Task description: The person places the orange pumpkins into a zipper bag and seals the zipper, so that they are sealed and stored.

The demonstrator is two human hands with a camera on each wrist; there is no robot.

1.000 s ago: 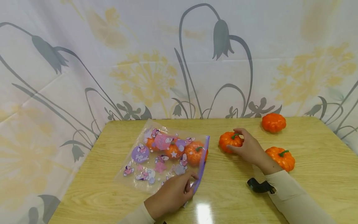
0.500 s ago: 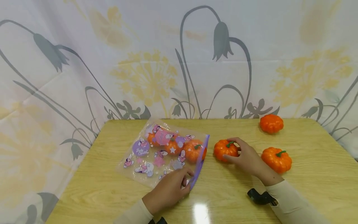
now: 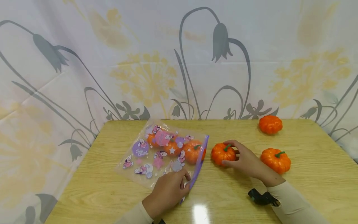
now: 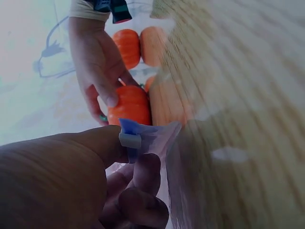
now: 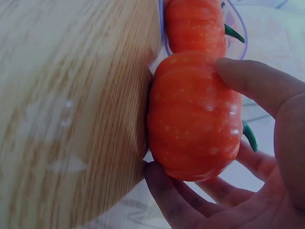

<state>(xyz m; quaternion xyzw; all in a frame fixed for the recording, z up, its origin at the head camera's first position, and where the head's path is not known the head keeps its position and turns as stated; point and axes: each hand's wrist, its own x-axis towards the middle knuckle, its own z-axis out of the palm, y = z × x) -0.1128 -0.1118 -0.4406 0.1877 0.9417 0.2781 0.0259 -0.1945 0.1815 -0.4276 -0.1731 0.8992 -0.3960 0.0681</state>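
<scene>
A clear zip bag [image 3: 156, 163] printed with pink and purple figures lies on the table, its purple-edged mouth on the right. Inside it are several small orange pumpkins [image 3: 193, 151]. My left hand [image 3: 169, 189] pinches the near end of that mouth; the left wrist view shows the thumb on the purple zip strip by its white slider [image 4: 130, 140], fingers curled below. Just right of the mouth, my right hand [image 3: 246, 160] holds another orange pumpkin [image 5: 195, 117] with a green stem, thumb on one side and fingers on the other. That pumpkin sits on the tabletop.
Two more orange pumpkins are on the right of the wooden table [image 3: 307, 193]: a near one [image 3: 276, 160] beside my right forearm and a far one [image 3: 270, 124] close to the back edge. A flower-patterned cloth [image 3: 139, 37] hangs behind and at the left.
My right hand has brought its pumpkin left and slightly nearer, up to the bag's mouth. My left hand keeps its pinch on the bag with only a slight shift.
</scene>
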